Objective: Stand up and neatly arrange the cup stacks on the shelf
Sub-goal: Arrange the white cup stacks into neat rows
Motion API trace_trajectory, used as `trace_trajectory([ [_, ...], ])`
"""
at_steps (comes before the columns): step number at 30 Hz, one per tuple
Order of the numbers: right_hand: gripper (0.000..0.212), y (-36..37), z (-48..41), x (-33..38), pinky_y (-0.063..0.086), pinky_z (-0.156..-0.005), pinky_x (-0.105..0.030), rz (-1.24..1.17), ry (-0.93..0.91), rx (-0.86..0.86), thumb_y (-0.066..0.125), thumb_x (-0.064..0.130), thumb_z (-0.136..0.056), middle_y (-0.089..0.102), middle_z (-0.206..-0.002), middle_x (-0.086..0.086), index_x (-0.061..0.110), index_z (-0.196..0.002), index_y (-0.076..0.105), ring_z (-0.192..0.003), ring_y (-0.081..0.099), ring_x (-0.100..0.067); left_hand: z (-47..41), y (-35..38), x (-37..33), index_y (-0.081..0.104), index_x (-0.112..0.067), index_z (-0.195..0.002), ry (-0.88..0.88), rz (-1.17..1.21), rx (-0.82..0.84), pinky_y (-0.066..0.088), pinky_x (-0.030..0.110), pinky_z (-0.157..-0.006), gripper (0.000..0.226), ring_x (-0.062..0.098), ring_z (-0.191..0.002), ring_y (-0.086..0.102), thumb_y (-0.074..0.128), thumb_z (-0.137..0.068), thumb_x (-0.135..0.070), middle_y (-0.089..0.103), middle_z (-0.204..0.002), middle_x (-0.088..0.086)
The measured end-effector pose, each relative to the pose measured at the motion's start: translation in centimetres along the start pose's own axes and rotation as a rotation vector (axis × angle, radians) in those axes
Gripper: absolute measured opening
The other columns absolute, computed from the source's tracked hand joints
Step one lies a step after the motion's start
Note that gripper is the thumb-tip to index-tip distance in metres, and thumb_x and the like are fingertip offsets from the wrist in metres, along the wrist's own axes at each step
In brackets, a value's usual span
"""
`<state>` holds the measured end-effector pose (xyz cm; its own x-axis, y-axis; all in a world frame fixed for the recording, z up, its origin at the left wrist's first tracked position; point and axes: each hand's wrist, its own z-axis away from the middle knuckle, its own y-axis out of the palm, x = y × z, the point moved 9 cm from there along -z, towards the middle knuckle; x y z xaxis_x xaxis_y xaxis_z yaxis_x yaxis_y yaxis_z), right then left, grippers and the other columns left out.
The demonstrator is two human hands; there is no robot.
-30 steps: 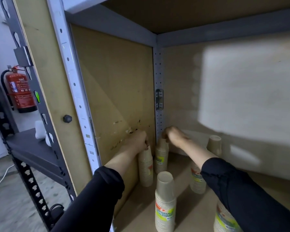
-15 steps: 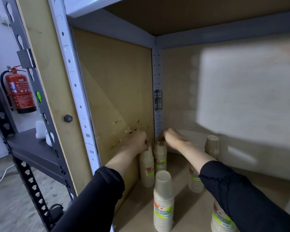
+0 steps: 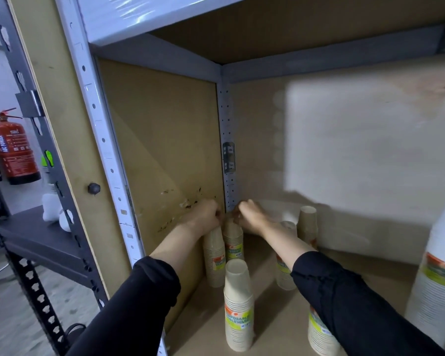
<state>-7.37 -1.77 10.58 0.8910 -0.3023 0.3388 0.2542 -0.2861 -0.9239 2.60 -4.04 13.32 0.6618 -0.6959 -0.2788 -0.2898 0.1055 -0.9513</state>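
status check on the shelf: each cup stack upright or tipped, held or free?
wall-side stack: upright, top held by left hand
corner stack: upright, top held by right hand
front stack: upright, free
back-right stack: upright, free
stack behind right forearm: upright, partly hidden
white stack: upright, free
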Motion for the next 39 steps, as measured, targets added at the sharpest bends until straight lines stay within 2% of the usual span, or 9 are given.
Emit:
trace_trajectory([
  [5, 0.035, -2.0, 2.8, -1.8, 0.038, -0.104, -0.038, -0.073, 0.064, -0.013, 0.048, 0.009, -0.092, 0.048, -0.134, -0.020, -0.001, -0.126, 0.049, -0.125, 0.046, -0.033, 1.1, -1.6, -2.7, 0.060, -0.003, -0.117, 0.044, 0.023, -0.030, 0.045, 0.023, -0.081, 0.027, 0.026, -0.108, 0.062, 0.054, -0.091, -0.008, 0.064, -0.118, 0.014],
  [8, 0.031, -4.1, 4.8, -2.8, 0.048, -0.095, -0.038, -0.001, 0.049, -0.059, 0.053, 0.015, -0.089, 0.061, -0.122, -0.018, 0.001, -0.117, 0.059, -0.111, 0.058, -0.031, 2.1, -2.4, -4.6, 0.063, -0.005, -0.116, 0.087, 0.000, -0.069, 0.049, 0.028, -0.085, 0.028, 0.027, -0.107, 0.062, 0.056, -0.092, -0.019, 0.063, -0.118, 0.015],
  [12, 0.031, -6.4, 7.8, -4.4, 0.047, -0.095, -0.035, 0.072, 0.063, -0.116, 0.053, 0.012, -0.087, 0.062, -0.123, -0.016, 0.004, -0.115, 0.063, -0.115, 0.056, -0.031, 3.4, -2.5, -7.4, 0.065, -0.005, -0.113, 0.137, -0.022, -0.079, 0.049, 0.035, -0.090, 0.027, 0.032, -0.109, 0.060, 0.051, -0.093, -0.016, 0.063, -0.119, 0.017],
  [16, 0.033, -8.1, 10.6, -6.5, 0.042, -0.097, -0.032, 0.096, 0.106, -0.151, 0.057, 0.025, -0.088, 0.062, -0.126, -0.008, 0.012, -0.118, 0.063, -0.119, 0.053, -0.027, 4.7, -2.2, -10.4, 0.064, -0.005, -0.116, 0.183, 0.011, -0.074, 0.049, 0.035, -0.091, 0.028, 0.032, -0.109, 0.061, 0.051, -0.093, -0.014, 0.064, -0.119, 0.017],
  [25, 0.020, -10.1, 15.7, -9.0, 0.049, -0.078, -0.034, 0.072, 0.158, -0.244, 0.053, 0.006, -0.082, 0.068, -0.106, -0.017, 0.003, -0.096, 0.066, -0.102, 0.060, -0.033, 6.7, -0.9, -14.9, 0.064, -0.008, -0.119, 0.276, 0.060, -0.041, 0.048, 0.034, -0.096, 0.030, 0.030, -0.112, 0.061, 0.052, -0.092, -0.011, 0.065, -0.122, 0.014],
  [28, 0.019, -10.3, 16.5, -9.3, 0.042, -0.068, -0.028, 0.079, 0.147, -0.256, 0.054, 0.003, -0.080, 0.068, -0.111, -0.014, 0.001, -0.096, 0.065, -0.103, 0.061, -0.031, 7.1, -0.8, -15.6, 0.065, -0.008, -0.117, 0.294, 0.053, -0.042, 0.049, 0.036, -0.097, 0.029, 0.030, -0.111, 0.062, 0.053, -0.091, -0.011, 0.065, -0.122, 0.014],
  [30, 0.020, -10.9, 16.7, -9.6, 0.036, -0.069, -0.025, 0.076, 0.137, -0.265, 0.054, 0.006, -0.081, 0.067, -0.112, -0.014, 0.004, -0.097, 0.067, -0.104, 0.061, -0.031, 7.2, -0.9, -16.1, 0.066, -0.008, -0.116, 0.303, 0.052, -0.049, 0.049, 0.037, -0.098, 0.029, 0.031, -0.111, 0.061, 0.053, -0.090, -0.011, 0.065, -0.122, 0.014],
  [35, 0.029, -16.4, 18.6, -10.1, 0.043, -0.090, -0.028, 0.078, 0.135, -0.371, 0.055, 0.011, -0.085, 0.065, -0.120, -0.011, 0.005, -0.111, 0.066, -0.112, 0.057, -0.027, 6.9, -1.6, -18.6, 0.066, -0.009, -0.114, 0.341, 0.084, -0.084, 0.049, 0.035, -0.098, 0.027, 0.029, -0.112, 0.060, 0.055, -0.090, -0.013, 0.065, -0.121, 0.012],
  [39, 0.028, -22.1, 21.5, -11.4, 0.041, -0.093, -0.027, 0.083, 0.155, -0.510, 0.055, 0.011, -0.085, 0.066, -0.120, -0.012, 0.004, -0.110, 0.066, -0.114, 0.057, -0.026, 6.9, -2.1, -22.2, 0.065, -0.011, -0.115, 0.403, 0.110, -0.109, 0.046, 0.032, -0.096, 0.030, 0.027, -0.113, 0.058, 0.051, -0.089, -0.013, 0.063, -0.123, 0.009],
])
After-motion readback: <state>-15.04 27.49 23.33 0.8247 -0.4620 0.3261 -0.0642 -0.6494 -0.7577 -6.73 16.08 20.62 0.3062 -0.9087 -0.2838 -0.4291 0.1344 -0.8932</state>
